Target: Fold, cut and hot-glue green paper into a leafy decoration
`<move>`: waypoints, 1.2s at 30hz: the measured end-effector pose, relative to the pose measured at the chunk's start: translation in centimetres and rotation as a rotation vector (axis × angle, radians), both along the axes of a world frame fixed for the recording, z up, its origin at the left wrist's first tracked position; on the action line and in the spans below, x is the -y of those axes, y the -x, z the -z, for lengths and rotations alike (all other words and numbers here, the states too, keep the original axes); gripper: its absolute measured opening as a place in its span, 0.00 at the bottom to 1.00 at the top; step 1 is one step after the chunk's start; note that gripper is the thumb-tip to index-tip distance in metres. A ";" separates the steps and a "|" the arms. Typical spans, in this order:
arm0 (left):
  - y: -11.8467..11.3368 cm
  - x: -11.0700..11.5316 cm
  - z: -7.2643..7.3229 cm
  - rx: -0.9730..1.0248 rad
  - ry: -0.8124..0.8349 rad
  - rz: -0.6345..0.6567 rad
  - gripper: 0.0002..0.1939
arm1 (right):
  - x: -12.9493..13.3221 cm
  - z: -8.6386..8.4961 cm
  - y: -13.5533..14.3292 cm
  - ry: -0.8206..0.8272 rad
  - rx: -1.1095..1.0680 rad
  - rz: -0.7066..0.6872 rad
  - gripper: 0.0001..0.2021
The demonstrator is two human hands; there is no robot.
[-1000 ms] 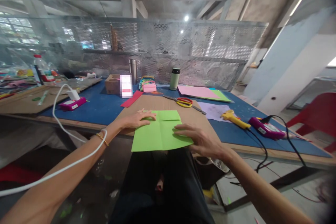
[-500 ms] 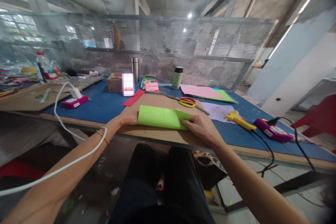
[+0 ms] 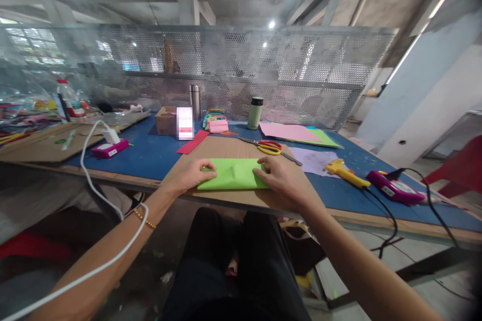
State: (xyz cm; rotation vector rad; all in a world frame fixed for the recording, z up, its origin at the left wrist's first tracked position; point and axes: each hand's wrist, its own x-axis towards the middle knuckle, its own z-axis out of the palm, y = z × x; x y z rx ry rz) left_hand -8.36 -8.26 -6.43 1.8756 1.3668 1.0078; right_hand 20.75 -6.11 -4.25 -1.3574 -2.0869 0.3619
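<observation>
A bright green sheet (image 3: 235,175), folded into a flat band, lies on the brown cardboard (image 3: 222,147) in front of me. It looks like craft paper, with a raised crease near its middle. My left hand (image 3: 194,174) grips the left end, thumb and fingers bent over the top. At the other end my right hand (image 3: 280,175) pinches the sheet the same way. Just beyond it lie scissors (image 3: 269,147) with red and yellow handles, blades towards the left. A red strip (image 3: 193,142) rests at the cardboard's far left edge.
To the right are a lilac sheet (image 3: 311,159), a yellow glue gun (image 3: 348,174) and a purple power block (image 3: 395,187). Pink sheets (image 3: 288,131), a green bottle (image 3: 255,114) and a phone (image 3: 185,123) stand or lie farther back. A white cable (image 3: 88,273) crosses my left forearm.
The green sheet has gone from a curved, raised fold to a flatter band. My left hand has come onto its top at the left end; my right hand has shifted its grip.
</observation>
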 end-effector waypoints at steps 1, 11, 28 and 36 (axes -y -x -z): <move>0.0 -0.1 0.1 -0.018 -0.015 0.046 0.14 | -0.1 0.0 0.1 -0.011 0.007 0.007 0.13; -0.1 0.3 0.1 -0.169 -0.121 0.064 0.03 | -0.5 1.7 -0.3 -0.061 0.113 -0.058 0.13; -2.3 3.1 -1.2 -0.667 -0.217 0.158 0.26 | 0.0 1.3 -1.0 -0.065 0.202 -0.070 0.19; -2.1 3.1 0.0 -0.676 -0.277 0.130 0.29 | 0.5 0.8 -1.1 -0.063 0.261 -0.026 0.13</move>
